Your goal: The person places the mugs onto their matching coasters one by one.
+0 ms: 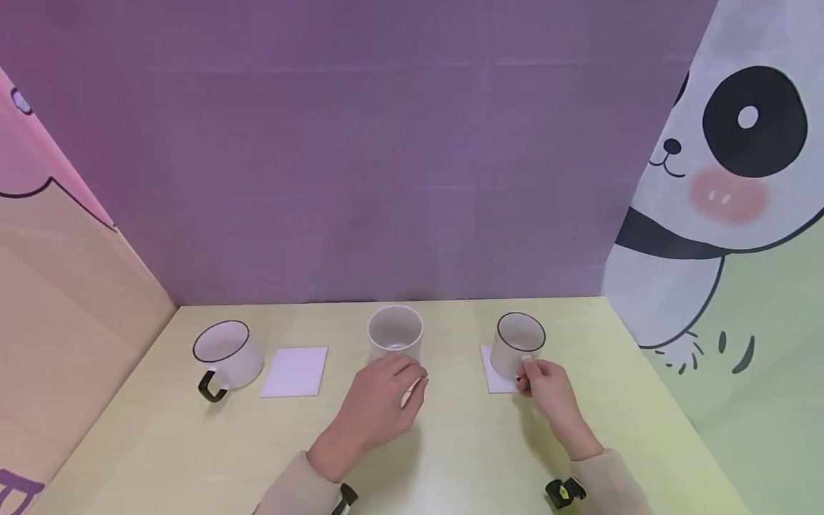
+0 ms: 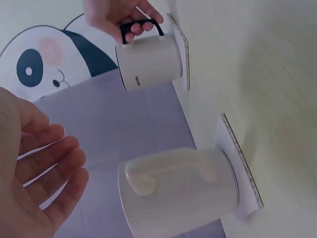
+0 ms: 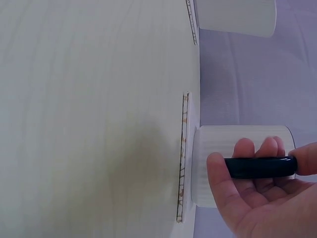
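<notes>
My right hand [image 1: 550,393] grips the black handle [image 3: 260,167] of a white mug [image 1: 513,354] with a dark rim. This mug stands upright on a white square coaster [image 1: 494,381] at the right. A plain white mug [image 1: 395,330] with a white handle [image 2: 166,166] stands in the middle on its own coaster [image 2: 240,171]. My left hand [image 1: 383,404] hovers in front of that middle mug, its fingers loosely bent and apart from the handle in the left wrist view. Nothing is between those fingers.
On the left of the table [image 1: 212,458] stands a wider white mug [image 1: 241,361] with a dark rim and black handle. Beside it lies a white square coaster [image 1: 295,372]. A purple backdrop [image 1: 386,157] rises behind, with printed panels at both sides.
</notes>
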`<action>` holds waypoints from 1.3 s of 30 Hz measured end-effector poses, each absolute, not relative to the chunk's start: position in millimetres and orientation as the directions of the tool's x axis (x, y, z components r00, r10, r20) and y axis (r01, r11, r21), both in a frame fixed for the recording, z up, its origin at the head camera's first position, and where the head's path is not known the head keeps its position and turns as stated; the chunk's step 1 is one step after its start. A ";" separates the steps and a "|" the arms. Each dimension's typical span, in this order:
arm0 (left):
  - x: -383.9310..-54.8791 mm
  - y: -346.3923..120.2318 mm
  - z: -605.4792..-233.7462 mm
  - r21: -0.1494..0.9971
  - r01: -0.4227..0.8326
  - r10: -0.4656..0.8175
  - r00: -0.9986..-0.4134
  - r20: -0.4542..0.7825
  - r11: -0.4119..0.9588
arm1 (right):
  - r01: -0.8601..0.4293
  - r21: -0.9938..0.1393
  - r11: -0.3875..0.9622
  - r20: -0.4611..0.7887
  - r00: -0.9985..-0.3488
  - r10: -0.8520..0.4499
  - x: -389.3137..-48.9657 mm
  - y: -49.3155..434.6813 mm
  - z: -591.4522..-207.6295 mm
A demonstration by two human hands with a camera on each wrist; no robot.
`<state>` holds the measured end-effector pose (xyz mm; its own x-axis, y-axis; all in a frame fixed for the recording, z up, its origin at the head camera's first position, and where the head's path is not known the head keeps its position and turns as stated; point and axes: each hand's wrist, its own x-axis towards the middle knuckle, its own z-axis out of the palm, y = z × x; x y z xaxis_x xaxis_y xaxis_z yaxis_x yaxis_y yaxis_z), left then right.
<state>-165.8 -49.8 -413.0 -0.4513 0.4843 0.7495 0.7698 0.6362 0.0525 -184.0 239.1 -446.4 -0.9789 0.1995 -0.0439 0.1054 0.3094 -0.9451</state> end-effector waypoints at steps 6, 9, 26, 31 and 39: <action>-170.1 -66.7 -416.0 0.087 0.742 0.433 -0.479 0.764 0.665 | 0.105 -0.948 0.300 -0.045 -0.979 0.201 -183.8 237.8 -446.0; -172.4 -73.8 -417.4 0.096 0.725 0.419 -0.494 0.762 0.682 | 0.099 -0.951 0.294 -0.041 -0.980 0.197 -183.4 237.1 -445.6; -177.2 -105.8 -425.3 0.234 0.669 0.253 -0.545 0.799 0.705 | 0.109 -0.946 0.306 -0.045 -0.977 0.208 -185.6 237.9 -449.4; -176.6 -113.8 -425.6 0.304 0.641 0.188 -0.581 0.792 0.705 | 0.112 -0.946 0.306 -0.048 -0.977 0.209 -185.1 237.1 -448.6; -175.0 -127.7 -425.1 0.465 0.526 0.059 -0.706 0.706 0.712 | 0.110 -0.947 0.302 -0.047 -0.977 0.208 -185.2 236.7 -448.2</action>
